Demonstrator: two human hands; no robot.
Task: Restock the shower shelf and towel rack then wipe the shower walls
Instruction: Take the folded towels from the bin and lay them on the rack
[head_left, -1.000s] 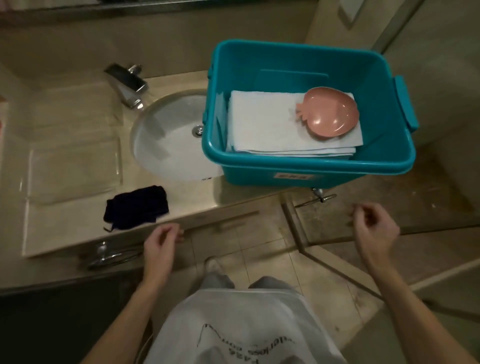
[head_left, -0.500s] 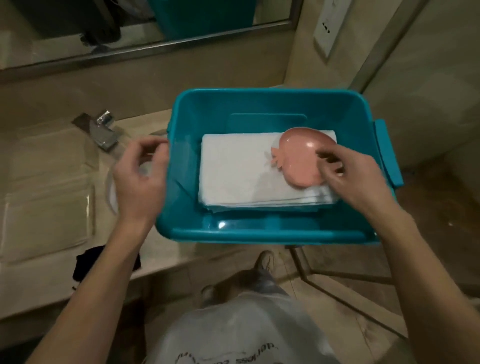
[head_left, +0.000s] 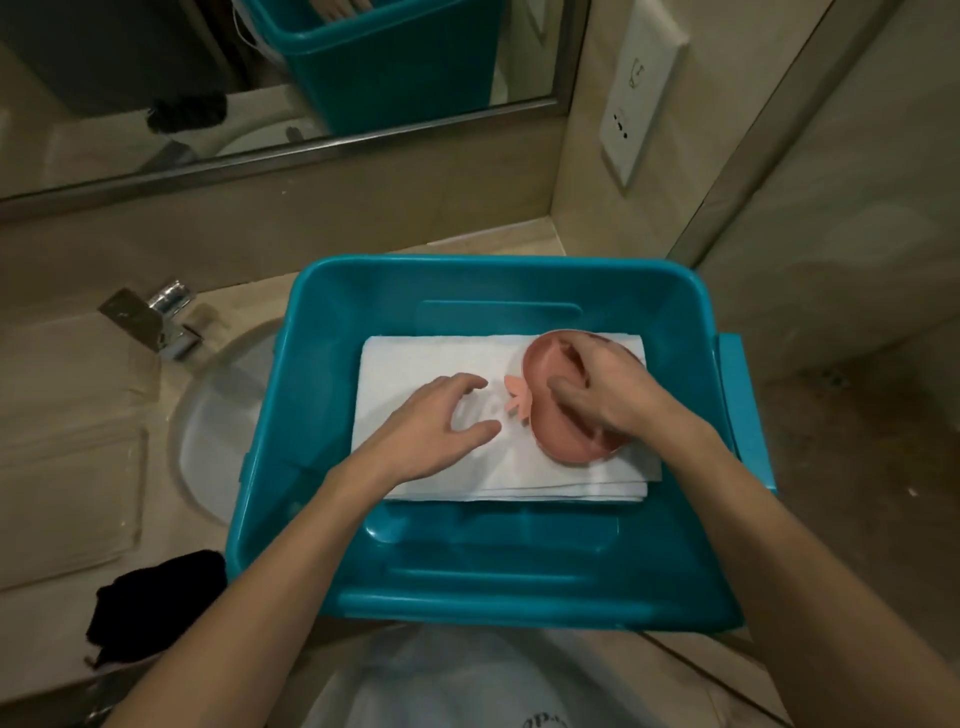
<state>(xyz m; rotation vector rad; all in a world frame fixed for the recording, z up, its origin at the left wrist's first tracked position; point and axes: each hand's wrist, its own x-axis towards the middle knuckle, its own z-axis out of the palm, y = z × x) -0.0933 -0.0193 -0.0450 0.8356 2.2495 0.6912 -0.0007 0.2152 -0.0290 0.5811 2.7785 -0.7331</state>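
A teal plastic bin (head_left: 519, 582) stands on the vanity counter over part of the sink. Inside lies a stack of folded white towels (head_left: 415, 358). A pink fruit-shaped dish (head_left: 571, 441) rests on the right half of the stack. My right hand (head_left: 602, 395) lies on the dish, with its fingers curled into the bowl and its thumb over the near rim. My left hand (head_left: 441, 421) hovers just over the towels left of the dish, fingers spread and slightly bent, holding nothing.
A round sink (head_left: 218, 415) and a chrome faucet (head_left: 150, 322) sit left of the bin. A dark cloth (head_left: 156, 603) lies at the counter's front edge. A mirror (head_left: 260, 78) runs behind; a wall socket (head_left: 639, 98) and a glass shower panel (head_left: 857, 208) stand to the right.
My left hand has moved from the bin's left rim into the bin, over the towels. My right hand has slid further onto the pink dish. The view has tilted closer over the bin.
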